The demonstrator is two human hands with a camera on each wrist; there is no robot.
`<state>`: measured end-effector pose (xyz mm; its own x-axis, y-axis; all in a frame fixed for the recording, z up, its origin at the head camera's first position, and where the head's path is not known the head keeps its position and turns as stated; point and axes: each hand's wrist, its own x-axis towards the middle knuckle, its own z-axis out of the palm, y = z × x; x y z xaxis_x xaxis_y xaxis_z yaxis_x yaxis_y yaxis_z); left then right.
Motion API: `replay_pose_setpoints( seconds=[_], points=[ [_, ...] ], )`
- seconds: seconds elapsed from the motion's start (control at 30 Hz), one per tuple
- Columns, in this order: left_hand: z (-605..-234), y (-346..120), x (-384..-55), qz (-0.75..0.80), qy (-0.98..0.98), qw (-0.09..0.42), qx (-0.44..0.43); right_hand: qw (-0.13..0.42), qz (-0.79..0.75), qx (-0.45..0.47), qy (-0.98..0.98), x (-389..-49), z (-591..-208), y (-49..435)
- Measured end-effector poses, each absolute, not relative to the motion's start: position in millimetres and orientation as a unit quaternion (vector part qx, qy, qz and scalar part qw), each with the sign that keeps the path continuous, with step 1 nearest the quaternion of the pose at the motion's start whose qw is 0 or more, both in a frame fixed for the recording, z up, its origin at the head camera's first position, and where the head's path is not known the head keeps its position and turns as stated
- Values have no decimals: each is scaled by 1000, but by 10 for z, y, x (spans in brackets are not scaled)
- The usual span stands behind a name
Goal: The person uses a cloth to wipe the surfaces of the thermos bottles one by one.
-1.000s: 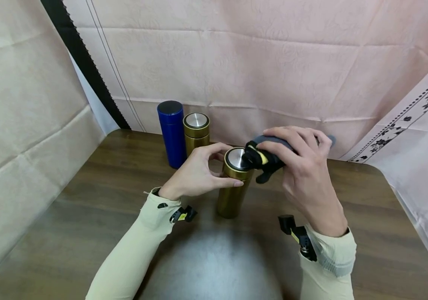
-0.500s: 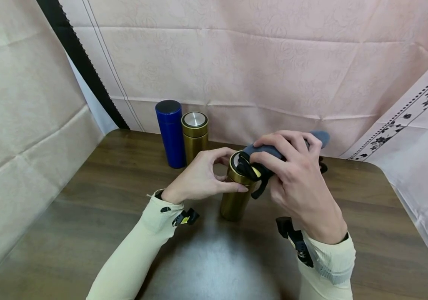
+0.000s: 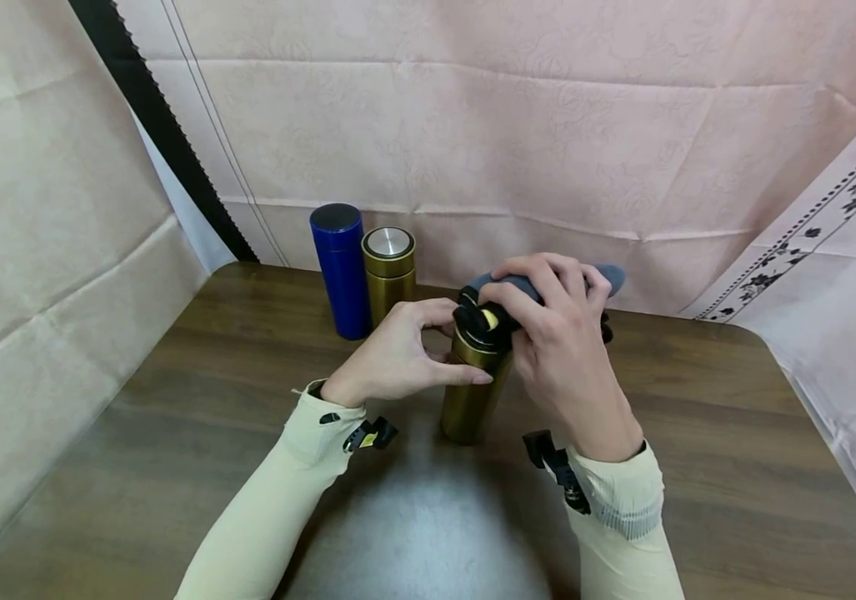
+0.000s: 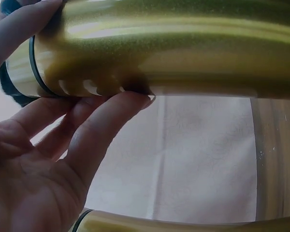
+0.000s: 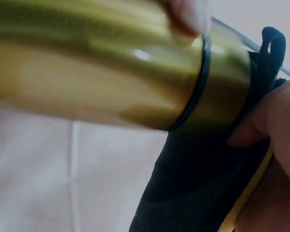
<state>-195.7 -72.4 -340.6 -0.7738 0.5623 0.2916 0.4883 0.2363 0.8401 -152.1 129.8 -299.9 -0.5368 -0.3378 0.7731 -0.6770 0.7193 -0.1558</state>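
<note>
A gold thermos flask with a dark ring below its lid stands slightly tilted on the table. My left hand grips its upper body between thumb and fingers; the left wrist view shows fingertips on the gold flask. In my right hand is a bunched cloth, grey-blue on one side and black with yellow edging. It covers the lid's top. The right wrist view has the black cloth against the lid's side, with the right fingers on it.
Behind the left hand, a blue flask with a dark top stands beside a second gold flask with a silver lid top. The brown wooden table runs back to a pale pink cloth hanging.
My right hand has moved left, bringing the cloth from the lid's right side over its top. The held flask has shifted slightly right. My left hand keeps its grip.
</note>
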Motion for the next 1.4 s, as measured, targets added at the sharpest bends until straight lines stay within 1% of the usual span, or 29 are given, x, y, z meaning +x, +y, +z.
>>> replay_pose_setpoints(
  seconds=[0.13,0.33,0.6,0.77,0.87,1.07,1.3,1.4],
  points=[
    [-3409,-727,-1949,521,783,38,337,383,220,280,-852,-1560,-3022,1386],
    [-3400,-730,-1944,512,787,28,344,381,225,288,-849,-1519,-2968,1466],
    [-3395,-728,-1936,500,793,21,348,378,214,328,-839,-1397,-2887,1504],
    [-3390,-724,-1941,493,794,12,356,379,227,362,-821,-1391,-2888,1454],
    [-3393,-723,-1951,493,792,7,358,378,234,366,-818,-1409,-2907,1396],
    [-3392,-717,-1970,489,797,3,355,375,242,333,-831,-1458,-2939,1282],
    [-3410,-730,-1958,509,783,23,357,380,233,261,-856,-1480,-3001,1264],
    [-3410,-732,-1960,502,784,12,364,383,233,239,-861,-1483,-3008,1290]
  ],
)
